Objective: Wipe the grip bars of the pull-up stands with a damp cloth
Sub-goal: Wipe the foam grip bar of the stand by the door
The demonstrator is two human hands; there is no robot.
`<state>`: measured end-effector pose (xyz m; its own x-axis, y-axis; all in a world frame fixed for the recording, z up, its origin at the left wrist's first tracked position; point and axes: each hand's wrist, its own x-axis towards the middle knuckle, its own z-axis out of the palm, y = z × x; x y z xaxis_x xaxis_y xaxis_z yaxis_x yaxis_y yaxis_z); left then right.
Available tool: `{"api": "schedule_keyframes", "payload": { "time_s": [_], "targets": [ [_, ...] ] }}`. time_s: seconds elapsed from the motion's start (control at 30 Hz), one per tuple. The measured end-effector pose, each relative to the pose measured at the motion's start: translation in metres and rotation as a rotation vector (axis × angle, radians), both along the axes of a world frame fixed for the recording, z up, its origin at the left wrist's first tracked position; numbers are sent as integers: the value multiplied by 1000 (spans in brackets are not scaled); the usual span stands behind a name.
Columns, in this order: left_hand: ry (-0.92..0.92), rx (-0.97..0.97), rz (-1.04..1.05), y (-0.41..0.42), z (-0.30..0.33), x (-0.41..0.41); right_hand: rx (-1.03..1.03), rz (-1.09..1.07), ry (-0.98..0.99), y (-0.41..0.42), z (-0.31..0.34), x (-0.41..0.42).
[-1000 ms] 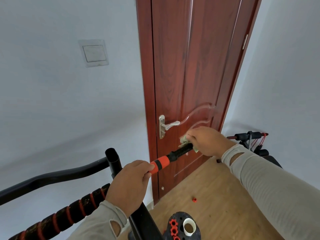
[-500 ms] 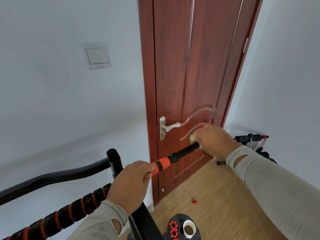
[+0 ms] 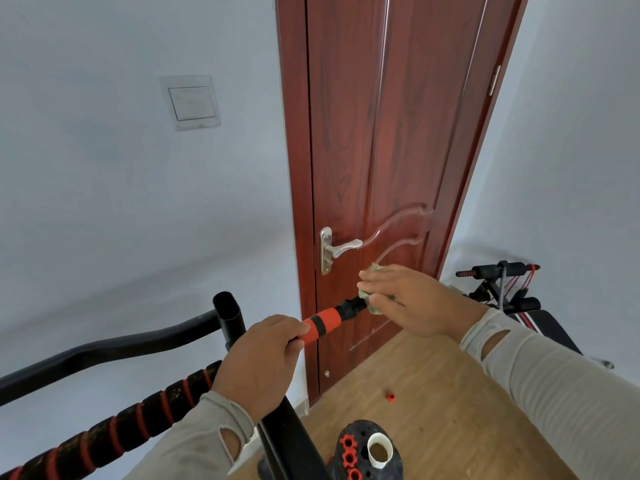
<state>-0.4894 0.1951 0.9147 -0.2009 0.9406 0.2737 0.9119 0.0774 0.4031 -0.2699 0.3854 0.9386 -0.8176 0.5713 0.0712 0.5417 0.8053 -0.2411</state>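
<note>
A grip bar (image 3: 322, 323) with an orange sleeve and a black ribbed end sticks out from the black stand toward the door. My left hand (image 3: 263, 355) grips it at the near end of the orange sleeve. My right hand (image 3: 408, 299) wraps a pale greenish cloth (image 3: 373, 309) round the bar's black end, fingers over the top and thumb below. Only the cloth's edges show around the fingers. A second grip bar (image 3: 121, 427), black foam with red bands, runs down to the lower left.
The stand's open black upright tube (image 3: 227, 306) and a curved black bar (image 3: 104, 348) sit left of my hands. A red-brown door (image 3: 398, 133) with a silver handle (image 3: 341, 249) stands close behind. Another exercise frame (image 3: 502, 285) is at right; a black base (image 3: 398, 459) with red knobs lies below.
My right hand slid outward along the black end of the bar with the cloth, then came back toward the orange sleeve. The left hand has kept its grip in place.
</note>
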Motion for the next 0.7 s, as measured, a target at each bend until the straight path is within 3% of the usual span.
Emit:
{"api": "schedule_keyframes", "payload": {
  "time_s": [0.4, 0.5, 0.7],
  "targets": [
    [10, -2, 5, 1, -1, 1, 313, -43, -137, 7, 13, -4],
    [12, -5, 9, 1, -1, 1, 261, -4, 66, -4, 17, -12],
    [16, -2, 9, 1, 0, 1, 153, 107, -30, -10, 2, -17]
  ]
}}
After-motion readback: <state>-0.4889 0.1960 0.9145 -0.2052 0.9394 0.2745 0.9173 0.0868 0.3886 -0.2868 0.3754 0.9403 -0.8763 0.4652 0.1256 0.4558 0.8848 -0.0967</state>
